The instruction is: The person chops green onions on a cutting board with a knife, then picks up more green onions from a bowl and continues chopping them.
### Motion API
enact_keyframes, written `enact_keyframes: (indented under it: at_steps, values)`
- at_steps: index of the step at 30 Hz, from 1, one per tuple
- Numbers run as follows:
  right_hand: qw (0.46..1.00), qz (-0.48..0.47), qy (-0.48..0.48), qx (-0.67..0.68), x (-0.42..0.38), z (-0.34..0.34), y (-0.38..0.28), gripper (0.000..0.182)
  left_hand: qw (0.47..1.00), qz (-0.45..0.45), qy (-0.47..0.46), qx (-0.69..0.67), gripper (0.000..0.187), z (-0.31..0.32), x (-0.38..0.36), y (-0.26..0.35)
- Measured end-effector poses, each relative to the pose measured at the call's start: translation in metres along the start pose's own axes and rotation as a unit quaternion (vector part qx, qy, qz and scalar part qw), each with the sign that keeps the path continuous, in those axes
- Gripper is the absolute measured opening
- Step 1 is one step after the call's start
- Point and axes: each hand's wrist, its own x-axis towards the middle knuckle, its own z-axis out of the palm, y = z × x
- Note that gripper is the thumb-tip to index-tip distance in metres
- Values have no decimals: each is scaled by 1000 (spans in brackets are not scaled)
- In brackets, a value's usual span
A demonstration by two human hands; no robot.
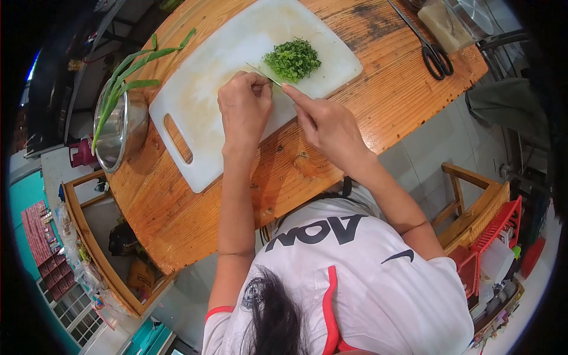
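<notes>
Left hand [245, 106] is clenched on a thin green stalk [264, 74]; right hand [328, 121] pinches its near end. Chopped greens [292, 59] lie at 1 o'clock of both hands on the cutting board [207, 89], nearer the right.

- Steel bowl [121, 127] w/ long green onion stalks [127, 74], left edge of wooden surface [378, 94]
- Black scissors [435, 53], far right of surface
- Red rack [497, 228], lower right, on wooden frame

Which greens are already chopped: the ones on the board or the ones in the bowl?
The pile of greens on the white cutting board, finely chopped; the long leaves in the steel bowl are whole.
</notes>
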Motion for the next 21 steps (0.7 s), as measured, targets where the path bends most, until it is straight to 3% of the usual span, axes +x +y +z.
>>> enact_keyframes:
  at_steps: [3,9,12,21]
  values:
    - [1000,11,2,28,8,0,2,44,998,-23,-25,58,10,-5,-1,4]
    - [996,47,-10,81,-4,-26,-6,40,1000,-12,14,13,4,-1,-2,-1]
    - [999,27,-14,34,-10,-28,-10,41,998,-53,-2,21,5,-5,-2,8]
    - [1000,-3,10,2,4,-1,0,44,999,-31,-4,-14,6,-2,-1,1]
